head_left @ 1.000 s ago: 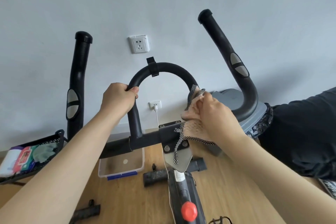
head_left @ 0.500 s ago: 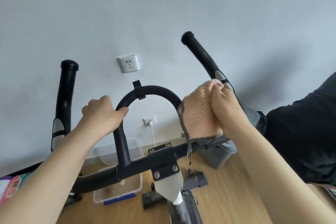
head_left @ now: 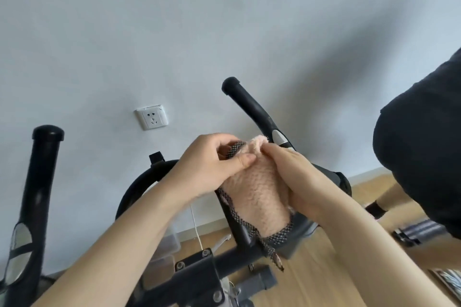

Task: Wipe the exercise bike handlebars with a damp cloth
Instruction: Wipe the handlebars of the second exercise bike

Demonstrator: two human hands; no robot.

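A fluffy pink cloth point(head_left: 257, 197) with a black-and-white woven border hangs in front of the bike's black handlebars. My left hand point(head_left: 212, 164) pinches its top left corner. My right hand point(head_left: 294, 177) holds its top and right side. Behind the cloth runs the curved centre loop point(head_left: 139, 182) of the handlebars. The right upright grip point(head_left: 252, 104) rises beyond my hands, and the left upright grip point(head_left: 37, 182) stands at the far left. The cross bar and its bolted clamp point(head_left: 197, 274) lie below the cloth.
A white wall socket point(head_left: 151, 118) sits on the grey wall behind. A white cable point(head_left: 197, 227) drops toward the wooden floor. A person in dark clothing point(head_left: 424, 157) stands at the right. A clear plastic box point(head_left: 167, 244) rests on the floor below.
My left hand has let go of the centre loop and taken the cloth's top corner. The cloth has lifted off the bar and spread between both hands. The view has tilted upward.
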